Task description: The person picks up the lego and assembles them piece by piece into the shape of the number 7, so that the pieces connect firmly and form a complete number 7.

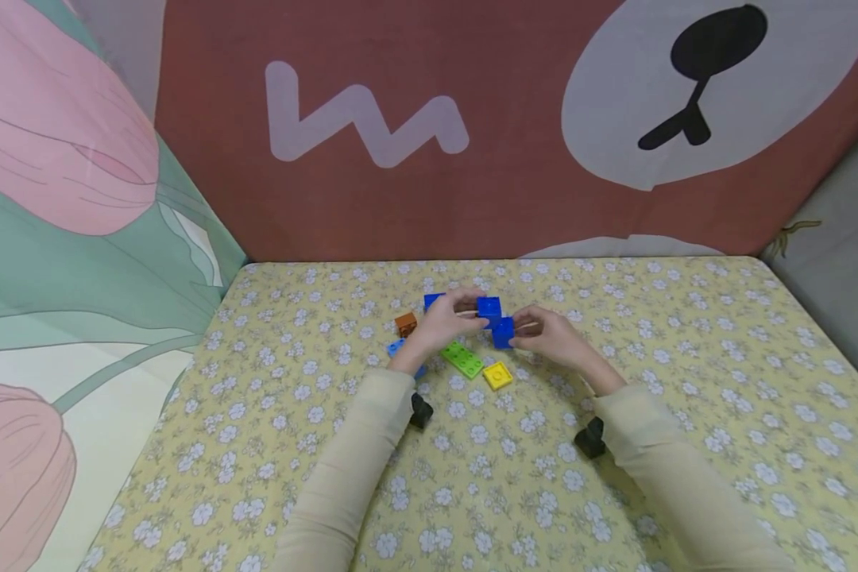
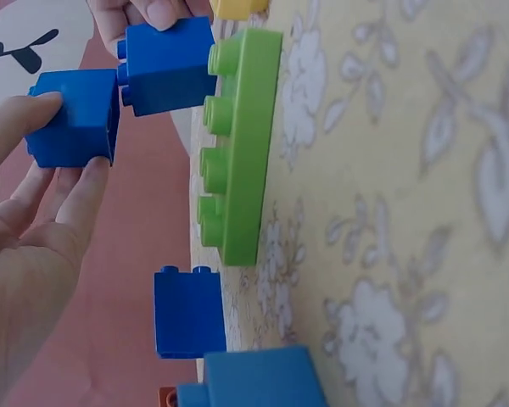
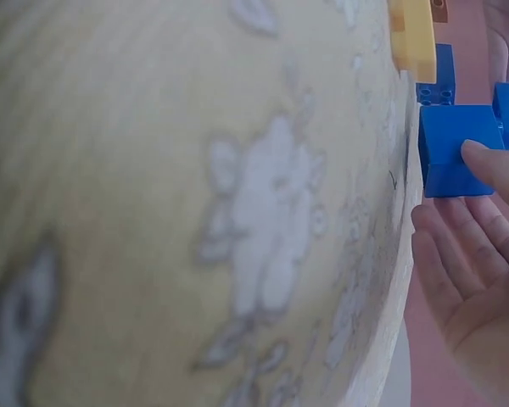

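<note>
The left hand (image 1: 446,319) pinches a blue block (image 1: 489,308) between its thumb and fingertips, holding it above the cloth (image 1: 472,496) with its studs up. The right hand (image 1: 549,337) pinches a second blue block (image 1: 503,334), thumb on one face and fingertips on the opposite one; its studs also point up. This second block sits lower than the left hand's and close beside it; whether the two touch, I cannot tell. The right hand's other fingers are partly hidden in the head view, but the right wrist view shows them extended beside the block. On the cloth, a green block (image 1: 462,360) lies studs up below the held pair, with a yellow block (image 1: 498,376) just beside its near end. A third blue block (image 1: 433,300) stands behind the left hand, partly covered by it. Left of that hand is a brown block (image 1: 405,324), and nearer the person a light blue block (image 1: 396,347), partly hidden by the left wrist.
</note>
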{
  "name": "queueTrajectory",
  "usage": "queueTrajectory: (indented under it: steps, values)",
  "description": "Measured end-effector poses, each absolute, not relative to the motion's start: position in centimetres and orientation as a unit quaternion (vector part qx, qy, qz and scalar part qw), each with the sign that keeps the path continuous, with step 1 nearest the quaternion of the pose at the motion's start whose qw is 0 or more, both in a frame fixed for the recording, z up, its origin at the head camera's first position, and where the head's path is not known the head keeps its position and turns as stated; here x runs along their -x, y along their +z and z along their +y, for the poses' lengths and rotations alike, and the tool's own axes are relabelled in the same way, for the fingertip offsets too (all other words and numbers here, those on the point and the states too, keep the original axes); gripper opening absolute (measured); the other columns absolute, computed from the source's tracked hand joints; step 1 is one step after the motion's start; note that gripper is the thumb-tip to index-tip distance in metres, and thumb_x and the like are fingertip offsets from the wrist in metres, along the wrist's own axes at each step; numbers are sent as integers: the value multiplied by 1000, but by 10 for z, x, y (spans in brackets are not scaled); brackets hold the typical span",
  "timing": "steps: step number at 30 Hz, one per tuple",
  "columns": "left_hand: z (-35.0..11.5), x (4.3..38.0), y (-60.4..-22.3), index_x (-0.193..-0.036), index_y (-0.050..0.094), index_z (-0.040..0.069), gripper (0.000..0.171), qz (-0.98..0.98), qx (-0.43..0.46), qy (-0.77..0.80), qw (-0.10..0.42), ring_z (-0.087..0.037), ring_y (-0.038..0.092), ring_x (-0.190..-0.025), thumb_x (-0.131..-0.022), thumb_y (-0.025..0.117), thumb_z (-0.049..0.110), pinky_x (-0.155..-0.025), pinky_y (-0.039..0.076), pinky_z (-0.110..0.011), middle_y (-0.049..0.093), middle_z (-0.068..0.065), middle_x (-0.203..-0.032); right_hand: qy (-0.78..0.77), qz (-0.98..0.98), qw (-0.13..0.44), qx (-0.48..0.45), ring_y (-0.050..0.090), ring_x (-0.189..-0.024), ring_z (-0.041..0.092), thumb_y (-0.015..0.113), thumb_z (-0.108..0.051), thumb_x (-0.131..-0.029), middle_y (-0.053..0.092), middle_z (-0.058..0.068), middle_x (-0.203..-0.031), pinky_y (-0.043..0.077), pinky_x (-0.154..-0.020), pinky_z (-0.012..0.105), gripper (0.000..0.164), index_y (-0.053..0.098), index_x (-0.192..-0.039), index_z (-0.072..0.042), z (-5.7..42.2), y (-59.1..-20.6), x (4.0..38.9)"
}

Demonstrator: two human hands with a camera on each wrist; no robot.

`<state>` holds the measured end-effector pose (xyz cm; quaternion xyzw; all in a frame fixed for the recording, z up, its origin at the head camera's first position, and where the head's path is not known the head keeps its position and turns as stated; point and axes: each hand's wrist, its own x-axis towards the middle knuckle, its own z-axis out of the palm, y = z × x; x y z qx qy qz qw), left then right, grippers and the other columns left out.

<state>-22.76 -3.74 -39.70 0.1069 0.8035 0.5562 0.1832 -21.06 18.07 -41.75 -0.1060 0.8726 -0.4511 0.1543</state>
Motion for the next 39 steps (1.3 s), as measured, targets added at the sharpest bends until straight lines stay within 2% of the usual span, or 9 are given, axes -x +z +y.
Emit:
queueTrajectory:
  steps: [10, 32, 39]
  values:
    - [-31, 227, -403, -138, 52, 20, 52, 797, -125, 560, 186, -26, 51, -129, -89, 69, 29, -96, 52, -40, 49, -3, -143, -439, 879, 151, 108, 59, -114, 39, 64, -15, -91, 57, 25, -126, 56, -87, 42, 40, 53, -126, 2, 179, -420, 212]
    - [-21, 228, -409, -136, 53, 20, 51, 786, -131, 571, 199, -25, 52, -127, -88, 70, 23, -96, 52, -40, 50, -5, -140, -413, 891, 147, 122, 61, -109, 38, 66, -12, -90, 59, 26, -122, 55, -87, 44, 38, 54, -123, 3, 181, -423, 215]
    - [-20, 224, -399, -134, 55, 17, 46, 787, -132, 567, 206, -27, 53, -128, -90, 67, 16, -96, 53, -40, 52, -8, -139, -416, 889, 149, 121, 60, -110, 38, 66, -12, -90, 59, 26, -123, 54, -89, 45, 40, 53, -124, 3, 181, -422, 213]
